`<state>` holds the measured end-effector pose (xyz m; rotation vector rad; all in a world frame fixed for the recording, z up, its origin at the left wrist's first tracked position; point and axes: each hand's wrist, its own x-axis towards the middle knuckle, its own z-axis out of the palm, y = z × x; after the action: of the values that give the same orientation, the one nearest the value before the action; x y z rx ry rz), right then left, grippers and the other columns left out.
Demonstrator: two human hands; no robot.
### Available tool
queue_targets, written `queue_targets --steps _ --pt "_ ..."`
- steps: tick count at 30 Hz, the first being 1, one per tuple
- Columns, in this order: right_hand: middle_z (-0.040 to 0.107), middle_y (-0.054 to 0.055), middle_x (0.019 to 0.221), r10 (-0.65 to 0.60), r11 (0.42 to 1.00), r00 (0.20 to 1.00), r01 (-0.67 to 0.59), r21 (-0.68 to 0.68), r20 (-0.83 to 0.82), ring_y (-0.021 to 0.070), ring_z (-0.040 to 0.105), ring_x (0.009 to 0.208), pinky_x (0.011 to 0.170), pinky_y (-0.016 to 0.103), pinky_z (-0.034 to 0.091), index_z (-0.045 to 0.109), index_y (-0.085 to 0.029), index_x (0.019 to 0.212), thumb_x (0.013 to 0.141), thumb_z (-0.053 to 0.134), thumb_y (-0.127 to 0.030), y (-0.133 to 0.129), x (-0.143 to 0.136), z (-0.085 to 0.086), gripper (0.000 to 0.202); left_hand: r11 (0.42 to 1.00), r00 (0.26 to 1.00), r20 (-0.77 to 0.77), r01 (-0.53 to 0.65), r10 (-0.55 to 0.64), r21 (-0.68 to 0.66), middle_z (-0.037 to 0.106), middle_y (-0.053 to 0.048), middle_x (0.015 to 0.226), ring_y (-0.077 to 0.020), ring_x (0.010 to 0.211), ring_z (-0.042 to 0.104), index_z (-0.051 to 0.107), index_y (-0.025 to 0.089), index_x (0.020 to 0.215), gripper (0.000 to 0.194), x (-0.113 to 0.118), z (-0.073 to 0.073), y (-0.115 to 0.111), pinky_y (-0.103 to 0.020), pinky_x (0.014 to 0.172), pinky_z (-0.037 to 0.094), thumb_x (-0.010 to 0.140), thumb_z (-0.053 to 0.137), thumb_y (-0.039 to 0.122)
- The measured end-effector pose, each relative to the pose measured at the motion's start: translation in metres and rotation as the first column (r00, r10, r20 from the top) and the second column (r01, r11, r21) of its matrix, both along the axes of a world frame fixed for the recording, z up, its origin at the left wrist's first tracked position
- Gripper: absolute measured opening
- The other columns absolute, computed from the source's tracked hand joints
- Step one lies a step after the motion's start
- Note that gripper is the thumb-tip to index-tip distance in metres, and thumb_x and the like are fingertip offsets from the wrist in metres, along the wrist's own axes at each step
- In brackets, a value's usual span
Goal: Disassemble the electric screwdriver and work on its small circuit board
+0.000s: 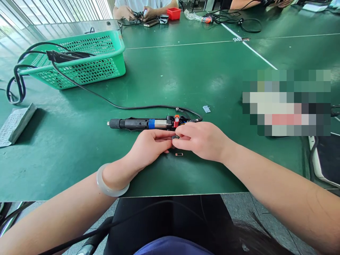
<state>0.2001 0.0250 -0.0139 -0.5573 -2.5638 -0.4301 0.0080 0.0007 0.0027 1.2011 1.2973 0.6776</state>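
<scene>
The small dark part (175,137) pinched between the two hands is mostly hidden by fingertips, so its shape and make cannot be told beyond a dark, angular speck; it sits just above the green worktop (186,78), near the front edge and close in front of the electric screwdriver (145,123). The left hand (150,144) has its fingers closed together on the part from the left, and the right hand (202,140) closes on it from the right, the fingertips of both meeting there. A pale, smooth, translucent bangle (110,186) rings the left wrist. Just beneath the hands lies a tiny flat rectangular frame (179,154) on the worktop, too small to read. The screwdriver is a slim black cylinder with a blue band, a bare metal section and a red-orange switch; its black cable (87,91) curves away to the left, over a green plastic mesh basket (79,58), and runs out of view. A small pale tab (206,108) lies apart to the right. A blurred block covers something at the right. At the left edge a grey perforated pad (14,122) is cut off. Far across, another person's hands (138,13) work beside a red tray (173,13), the figure cropped at the chest.
</scene>
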Motion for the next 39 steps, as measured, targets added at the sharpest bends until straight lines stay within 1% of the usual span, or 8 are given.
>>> queue_targets --steps 4,7,11,23,26,30,34,39 --pt "0.054 0.001 0.071 0.014 1.0 0.999 -0.014 0.012 -0.036 0.012 0.037 0.063 0.055 0.027 0.028 0.066 -0.021 0.075 0.093 0.041 -0.009 0.0 0.001 0.003 0.033 1.0 1.0 0.009 -0.005 0.005 0.001 0.076 -0.006 0.089 -0.0135 0.071 0.062 0.076 0.014 0.104 0.032 0.0 -0.001 0.0 -0.024 0.064 0.049 0.072 0.071 0.02" --pt "0.051 0.0 0.065 0.028 0.995 0.999 -0.026 0.092 -0.027 0.0121 0.035 0.061 0.054 0.027 0.027 0.065 -0.02 0.072 0.091 0.045 -0.008 -0.002 0.002 0.007 0.03 1.0 1.0 0.006 -0.013 0.013 -0.009 0.076 -0.007 0.088 -0.0142 0.073 0.063 0.075 0.013 0.106 0.034 0.0 -0.001 0.0 -0.023 0.064 0.05 0.073 0.071 0.02" --pt "0.056 0.0 0.065 0.0 0.988 1.0 0.001 0.157 -0.003 0.0119 0.038 0.061 0.053 0.028 0.03 0.066 -0.02 0.072 0.091 0.05 -0.013 -0.004 0.005 0.006 0.026 0.999 0.999 0.024 -0.033 0.033 -0.024 0.076 -0.008 0.086 -0.0163 0.078 0.066 0.075 0.011 0.106 0.034 0.0 0.0 0.0 -0.023 0.063 0.05 0.073 0.071 0.018" --pt "0.064 -0.001 0.071 -0.001 0.999 0.994 0.006 0.042 -0.105 0.0106 0.05 0.063 0.056 0.027 0.036 0.073 -0.023 0.092 0.094 0.056 -0.027 -0.008 0.007 -0.002 0.018 0.998 0.997 0.072 -0.034 0.037 -0.044 0.076 -0.007 0.09 -0.0143 0.075 0.065 0.075 0.013 0.106 0.036 -0.003 -0.006 0.002 -0.026 0.068 0.052 0.072 0.074 0.022" --pt "0.066 0.0 0.074 -0.031 0.999 0.987 0.033 0.014 -0.161 0.0106 0.055 0.066 0.058 0.025 0.04 0.073 -0.021 0.091 0.094 0.057 -0.029 -0.007 0.006 -0.003 0.018 0.997 0.993 0.112 -0.041 0.048 -0.063 0.076 -0.007 0.089 -0.0148 0.077 0.067 0.074 0.013 0.105 0.036 -0.004 -0.007 0.002 -0.026 0.07 0.053 0.071 0.076 0.023" --pt "0.067 0.001 0.075 -0.084 0.995 0.965 0.07 -0.065 -0.247 0.0103 0.057 0.066 0.059 0.024 0.043 0.072 -0.018 0.085 0.091 0.06 -0.029 -0.006 0.007 -0.004 0.017 0.997 0.983 0.176 -0.05 0.061 -0.064 0.075 -0.006 0.076 -0.0128 0.071 0.068 0.073 0.012 0.098 0.028 -0.005 -0.007 0.003 -0.023 0.065 0.053 0.073 0.076 0.025" --pt "0.068 0.001 0.077 -0.124 0.983 0.959 0.084 -0.163 -0.254 0.0107 0.06 0.065 0.058 0.024 0.043 0.071 -0.018 0.083 0.092 0.06 -0.031 -0.006 0.009 -0.006 0.019 0.997 0.975 0.218 -0.038 0.051 -0.063 0.072 -0.004 0.068 -0.0102 0.065 0.067 0.067 0.012 0.088 0.019 -0.004 -0.006 0.004 -0.019 0.06 0.051 0.076 0.076 0.024" --pt "0.069 0.001 0.077 -0.175 0.953 0.952 0.099 -0.287 -0.252 0.0104 0.061 0.066 0.057 0.024 0.042 0.07 -0.018 0.078 0.092 0.058 -0.028 -0.005 0.01 -0.007 0.021 0.993 0.966 0.256 -0.012 0.041 -0.115 0.073 -0.004 0.071 -0.0104 0.067 0.069 0.06 0.013 0.082 0.019 -0.003 -0.006 0.008 -0.018 0.059 0.05 0.076 0.076 0.02"
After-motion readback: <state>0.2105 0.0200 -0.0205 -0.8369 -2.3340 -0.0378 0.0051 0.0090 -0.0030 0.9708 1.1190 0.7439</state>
